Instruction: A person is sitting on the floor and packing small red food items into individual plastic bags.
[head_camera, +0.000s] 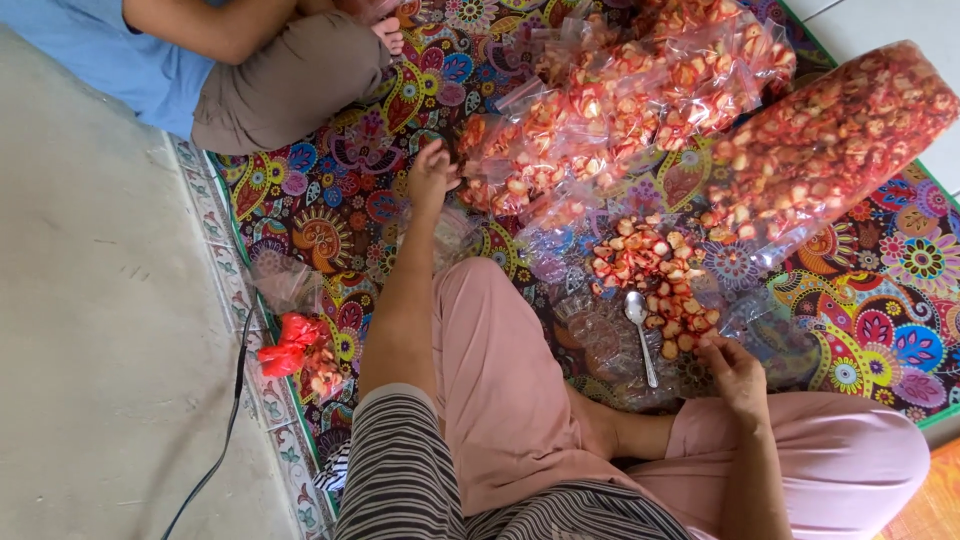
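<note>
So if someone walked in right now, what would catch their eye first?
Probably the big clear bag of red-orange snack pieces at the upper right, with smaller filled bags heaped beside it. Then the loud patterned mat underneath, and the loose pile of pieces by a spoon.
</note>
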